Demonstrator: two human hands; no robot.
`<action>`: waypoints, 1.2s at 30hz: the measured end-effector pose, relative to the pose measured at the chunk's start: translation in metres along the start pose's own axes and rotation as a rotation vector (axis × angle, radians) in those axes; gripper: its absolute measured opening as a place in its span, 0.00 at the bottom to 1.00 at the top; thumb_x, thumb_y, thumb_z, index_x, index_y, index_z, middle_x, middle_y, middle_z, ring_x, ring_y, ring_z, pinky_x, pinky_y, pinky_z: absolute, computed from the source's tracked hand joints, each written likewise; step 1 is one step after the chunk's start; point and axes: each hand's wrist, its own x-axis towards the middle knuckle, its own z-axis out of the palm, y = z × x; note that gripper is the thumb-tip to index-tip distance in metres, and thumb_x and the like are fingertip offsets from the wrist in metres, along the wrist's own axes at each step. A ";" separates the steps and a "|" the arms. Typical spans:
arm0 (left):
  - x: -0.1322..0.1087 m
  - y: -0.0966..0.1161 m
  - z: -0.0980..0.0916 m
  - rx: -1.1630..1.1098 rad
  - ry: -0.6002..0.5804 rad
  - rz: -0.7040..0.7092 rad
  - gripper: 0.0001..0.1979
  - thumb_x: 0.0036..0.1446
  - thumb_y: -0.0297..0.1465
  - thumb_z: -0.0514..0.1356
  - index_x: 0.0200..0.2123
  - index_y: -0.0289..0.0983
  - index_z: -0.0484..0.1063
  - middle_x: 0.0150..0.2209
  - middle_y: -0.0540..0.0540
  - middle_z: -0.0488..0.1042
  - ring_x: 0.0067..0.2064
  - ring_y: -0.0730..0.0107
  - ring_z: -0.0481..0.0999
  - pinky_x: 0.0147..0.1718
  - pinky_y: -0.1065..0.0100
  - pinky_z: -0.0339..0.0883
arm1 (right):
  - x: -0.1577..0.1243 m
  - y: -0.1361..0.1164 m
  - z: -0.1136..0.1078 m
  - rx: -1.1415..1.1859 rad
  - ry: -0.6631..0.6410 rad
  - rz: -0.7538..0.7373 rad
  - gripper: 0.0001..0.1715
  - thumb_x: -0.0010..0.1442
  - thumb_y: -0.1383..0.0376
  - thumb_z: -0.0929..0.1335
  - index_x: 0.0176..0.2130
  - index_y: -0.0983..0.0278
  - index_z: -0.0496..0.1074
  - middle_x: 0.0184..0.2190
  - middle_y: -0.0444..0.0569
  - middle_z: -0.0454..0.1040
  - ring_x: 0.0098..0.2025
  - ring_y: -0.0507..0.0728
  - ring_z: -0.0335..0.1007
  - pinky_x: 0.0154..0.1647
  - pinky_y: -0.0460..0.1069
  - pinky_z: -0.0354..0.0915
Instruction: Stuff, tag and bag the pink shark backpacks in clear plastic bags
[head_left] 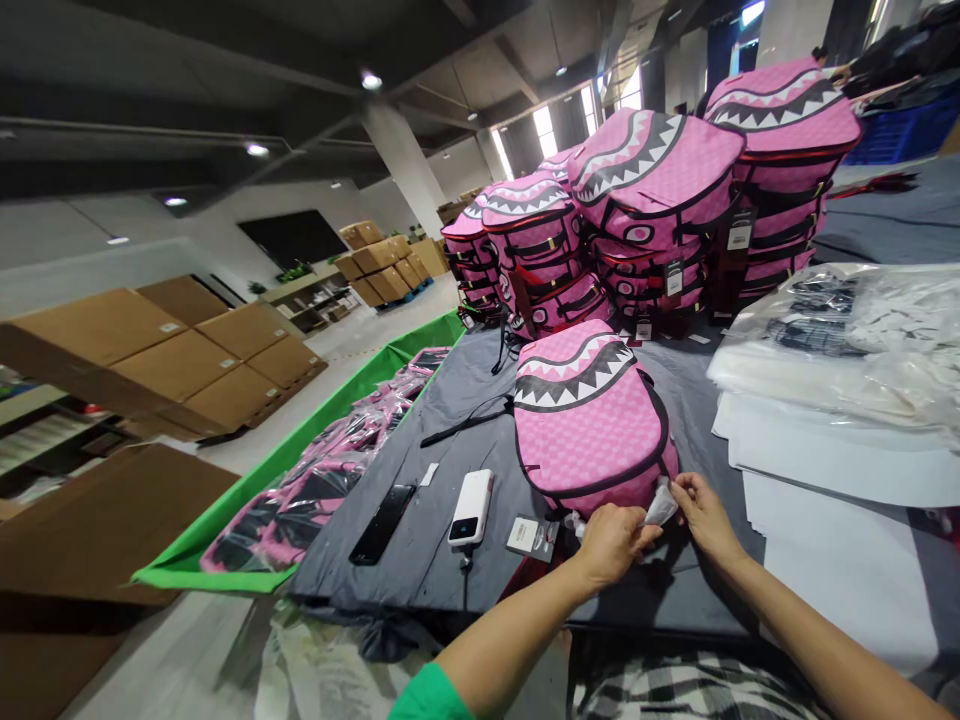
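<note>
A pink checkered backpack with a shark-teeth print lies flat on a grey cloth, its lower end towards me. At that lower end, my left hand and my right hand pinch a small white crumpled piece between their fingers. Just left of my left hand lies a printed hang tag. Further left are a white power bank with a cable and a black phone.
Several stacked matching backpacks rise behind. White sheets and plastic-wrapped white goods lie to the right. A green-lined bin of plastic-wrapped pink bags sits left of the table, with cardboard boxes beyond.
</note>
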 end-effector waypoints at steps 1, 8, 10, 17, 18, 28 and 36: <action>0.002 0.000 0.002 0.037 0.019 -0.005 0.17 0.66 0.42 0.59 0.32 0.35 0.76 0.32 0.44 0.81 0.36 0.64 0.81 0.32 0.71 0.63 | -0.001 -0.006 -0.007 -0.027 0.016 -0.035 0.25 0.66 0.44 0.63 0.37 0.62 0.66 0.27 0.47 0.70 0.25 0.55 0.67 0.25 0.50 0.66; 0.004 -0.016 0.018 0.331 0.186 0.172 0.15 0.65 0.42 0.60 0.37 0.36 0.78 0.31 0.43 0.79 0.33 0.64 0.78 0.33 0.67 0.62 | 0.013 -0.046 -0.015 -0.472 -0.548 -0.947 0.10 0.71 0.64 0.63 0.47 0.66 0.71 0.32 0.50 0.74 0.35 0.56 0.70 0.40 0.53 0.64; -0.006 -0.038 0.016 0.426 0.351 0.388 0.20 0.68 0.44 0.56 0.33 0.36 0.76 0.27 0.46 0.76 0.31 0.66 0.74 0.35 0.65 0.62 | 0.021 -0.047 -0.013 -0.539 -0.577 -1.003 0.09 0.70 0.63 0.65 0.44 0.67 0.71 0.30 0.48 0.74 0.30 0.55 0.68 0.37 0.52 0.60; -0.032 -0.106 0.011 0.488 0.961 0.670 0.13 0.72 0.27 0.50 0.53 0.40 0.72 0.40 0.50 0.78 0.40 0.70 0.69 0.44 0.66 0.61 | 0.043 -0.044 -0.027 -0.541 -0.697 -1.098 0.16 0.71 0.58 0.64 0.33 0.64 0.68 0.28 0.46 0.71 0.29 0.54 0.63 0.37 0.51 0.54; -0.028 -0.109 0.014 0.476 0.997 0.655 0.13 0.71 0.26 0.52 0.53 0.40 0.72 0.39 0.49 0.78 0.40 0.71 0.69 0.44 0.67 0.61 | 0.043 -0.043 -0.027 -0.556 -0.689 -1.096 0.14 0.70 0.61 0.65 0.32 0.64 0.67 0.28 0.46 0.71 0.30 0.55 0.63 0.38 0.51 0.54; -0.033 -0.086 0.004 0.438 0.833 0.590 0.19 0.64 0.33 0.60 0.58 0.41 0.70 0.45 0.44 0.74 0.46 0.64 0.71 0.51 0.60 0.64 | 0.044 -0.028 -0.015 -0.711 -0.649 -0.911 0.10 0.50 0.77 0.66 0.33 0.65 0.68 0.27 0.47 0.73 0.30 0.55 0.66 0.38 0.51 0.52; -0.001 -0.005 0.001 0.362 0.048 0.219 0.18 0.72 0.37 0.51 0.49 0.30 0.72 0.42 0.38 0.79 0.42 0.55 0.80 0.40 0.60 0.72 | 0.047 -0.040 -0.037 -0.653 -0.828 -0.772 0.19 0.53 0.69 0.72 0.45 0.64 0.70 0.37 0.50 0.77 0.38 0.57 0.71 0.42 0.51 0.58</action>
